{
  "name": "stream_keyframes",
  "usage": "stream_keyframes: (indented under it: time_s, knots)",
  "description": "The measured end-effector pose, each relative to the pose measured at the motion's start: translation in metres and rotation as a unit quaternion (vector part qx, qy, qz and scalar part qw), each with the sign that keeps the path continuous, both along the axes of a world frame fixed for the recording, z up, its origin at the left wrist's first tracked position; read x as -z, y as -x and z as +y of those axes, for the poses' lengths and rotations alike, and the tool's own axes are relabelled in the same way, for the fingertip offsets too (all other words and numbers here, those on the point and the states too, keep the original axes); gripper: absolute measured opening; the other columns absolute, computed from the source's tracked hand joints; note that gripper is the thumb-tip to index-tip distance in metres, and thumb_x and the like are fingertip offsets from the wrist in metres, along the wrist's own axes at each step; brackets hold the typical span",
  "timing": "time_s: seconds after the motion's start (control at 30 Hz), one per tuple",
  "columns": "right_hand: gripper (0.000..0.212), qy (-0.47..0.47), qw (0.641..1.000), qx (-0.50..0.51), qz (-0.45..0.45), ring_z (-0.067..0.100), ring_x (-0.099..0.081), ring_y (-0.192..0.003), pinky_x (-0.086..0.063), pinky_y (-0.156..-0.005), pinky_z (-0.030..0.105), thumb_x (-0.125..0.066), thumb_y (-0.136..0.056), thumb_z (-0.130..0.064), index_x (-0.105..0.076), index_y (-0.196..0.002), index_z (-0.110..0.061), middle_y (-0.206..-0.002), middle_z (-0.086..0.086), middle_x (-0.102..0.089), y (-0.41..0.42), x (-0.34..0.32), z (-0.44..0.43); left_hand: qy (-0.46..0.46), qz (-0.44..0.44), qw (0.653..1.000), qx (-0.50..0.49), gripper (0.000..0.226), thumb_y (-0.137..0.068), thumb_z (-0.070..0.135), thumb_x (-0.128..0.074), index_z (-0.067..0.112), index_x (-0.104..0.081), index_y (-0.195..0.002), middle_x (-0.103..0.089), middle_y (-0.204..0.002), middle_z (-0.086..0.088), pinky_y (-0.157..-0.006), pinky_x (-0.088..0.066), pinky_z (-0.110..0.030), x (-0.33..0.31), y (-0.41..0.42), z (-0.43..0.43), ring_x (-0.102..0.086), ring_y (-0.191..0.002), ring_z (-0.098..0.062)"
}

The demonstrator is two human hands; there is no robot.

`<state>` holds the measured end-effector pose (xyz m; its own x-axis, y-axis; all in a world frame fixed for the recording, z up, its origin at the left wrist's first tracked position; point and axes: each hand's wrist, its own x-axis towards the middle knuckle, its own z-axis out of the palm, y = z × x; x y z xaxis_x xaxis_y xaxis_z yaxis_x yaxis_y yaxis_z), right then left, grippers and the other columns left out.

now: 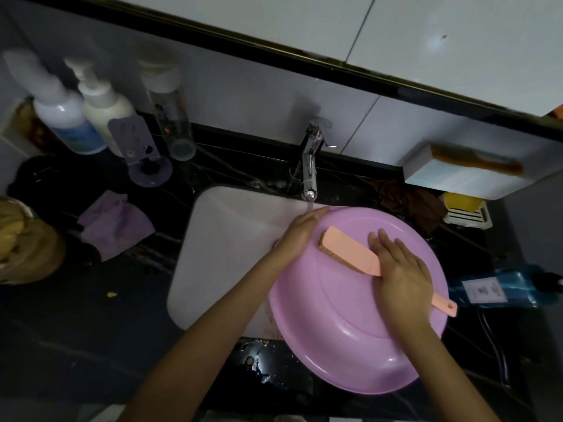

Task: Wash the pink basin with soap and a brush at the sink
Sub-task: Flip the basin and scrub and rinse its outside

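Basin (350, 315) blocks sink's (219, 239) right; left half open

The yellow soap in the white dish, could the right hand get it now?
Probably not yet. The right hand is shut on the brush, pressing it on the basin. The soap sits past the basin's far rim with nothing covering it, so putting the brush down first should free the way.

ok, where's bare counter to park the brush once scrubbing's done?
Best patch: dark counter front-left of the sink, below the purple cloth. The sink's left half is bare too. Crowded: back-left with bottles, and right of the basin, with soap dish, brown rag and blue bottle. The right hand holds the brush.
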<state>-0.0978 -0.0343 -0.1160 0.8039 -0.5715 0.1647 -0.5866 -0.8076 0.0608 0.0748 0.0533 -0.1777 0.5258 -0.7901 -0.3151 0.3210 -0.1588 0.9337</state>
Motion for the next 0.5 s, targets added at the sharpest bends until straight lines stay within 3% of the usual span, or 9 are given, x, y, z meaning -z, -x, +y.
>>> stream_keyframes:
  time_s: [0.1,0.2,0.27,0.37,0.5]
  knots:
    - [0.054,0.026,1.000,-0.016,-0.001,0.035,-0.063,-0.107,-0.051,-0.085,0.046,-0.043,-0.070,-0.004,-0.066,-0.118,-0.009,-0.120,0.012,-0.065,-0.010,-0.003,0.001,-0.027,0.102,0.994,-0.038,0.031,-0.096,0.020,-0.040,0.018,-0.067,-0.111,-0.068,-0.103,0.003,-0.077,-0.049,-0.019,0.004,0.000,0.009,-0.060,-0.102,-0.015]
    - [0.050,0.026,1.000,-0.012,0.011,0.037,-0.066,-0.101,-0.053,-0.080,0.046,-0.051,-0.065,-0.003,-0.069,-0.112,-0.007,-0.115,0.014,-0.067,-0.021,-0.002,0.001,-0.037,0.107,0.992,-0.057,0.026,-0.094,0.030,-0.045,0.027,-0.070,-0.103,-0.070,-0.106,0.004,-0.087,-0.049,-0.026,0.009,0.007,0.016,-0.063,-0.104,-0.015]
    - [0.048,0.023,1.000,-0.006,0.018,0.038,-0.066,-0.101,-0.053,-0.079,0.047,-0.056,-0.067,0.002,-0.069,-0.112,-0.006,-0.114,0.015,-0.067,-0.021,0.000,0.004,0.002,0.090,0.994,-0.066,0.032,-0.094,0.015,-0.043,0.028,-0.067,-0.110,-0.066,-0.112,0.009,-0.088,-0.047,-0.018,0.002,0.005,0.012,-0.061,-0.102,-0.006]
    - [0.046,0.036,0.999,-0.009,0.020,0.038,-0.066,-0.100,-0.054,-0.078,0.046,-0.060,-0.067,0.003,-0.069,-0.111,-0.005,-0.113,0.015,-0.068,-0.024,0.000,0.003,0.017,0.086,0.996,-0.030,0.039,-0.093,0.000,-0.038,0.007,-0.058,-0.125,-0.058,-0.116,0.001,-0.079,-0.044,-0.006,-0.010,-0.007,-0.002,-0.056,-0.103,-0.009]
    - [0.046,0.042,0.998,-0.020,0.032,0.036,-0.067,-0.097,-0.054,-0.075,0.043,-0.043,-0.072,-0.008,-0.070,-0.108,-0.006,-0.111,0.013,-0.069,-0.031,-0.002,0.004,-0.033,0.143,0.989,-0.023,0.030,-0.091,0.014,-0.045,0.013,-0.069,-0.110,-0.071,-0.099,-0.004,-0.082,-0.051,-0.025,0.007,-0.017,-0.002,-0.065,-0.093,-0.017]
